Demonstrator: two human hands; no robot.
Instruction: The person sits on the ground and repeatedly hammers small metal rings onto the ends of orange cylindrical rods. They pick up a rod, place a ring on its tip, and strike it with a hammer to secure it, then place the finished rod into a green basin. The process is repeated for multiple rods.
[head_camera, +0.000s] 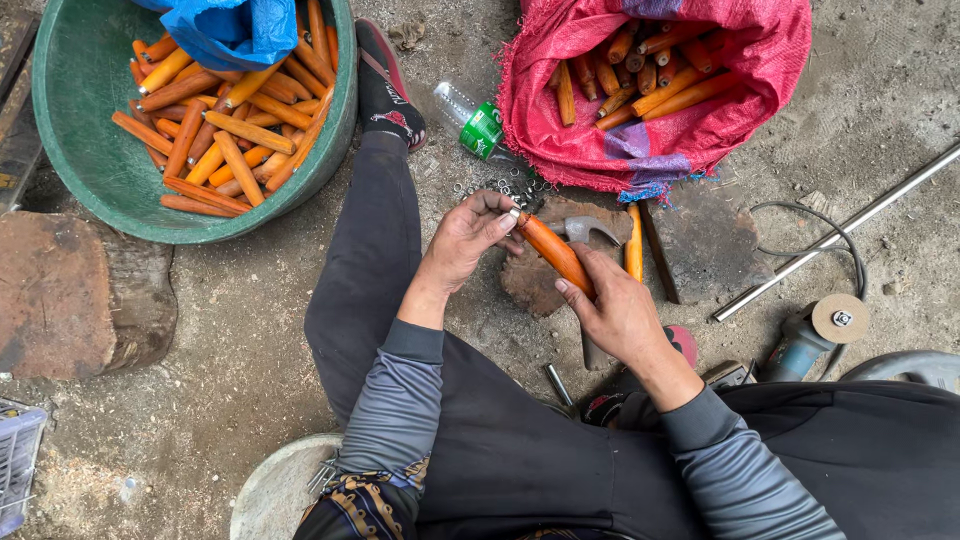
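Observation:
My right hand (615, 310) grips an orange wooden handle (555, 252) near its lower end. My left hand (468, 238) pinches the handle's upper tip, where a small metal ring sits. Just beyond lies a scatter of small metal rings (500, 186) on the ground. Under the handle, a hammer head (592, 229) rests on a flat stone block (535, 280). A second orange handle (634, 252) lies upright beside it.
A green basin (80, 130) of several orange handles sits at top left, with a blue bag (235, 28) over its rim. A red sack (690, 120) holds more handles. A plastic bottle (470, 118), metal rod (850, 225), angle grinder (815, 335) and wood block (80, 295) lie around.

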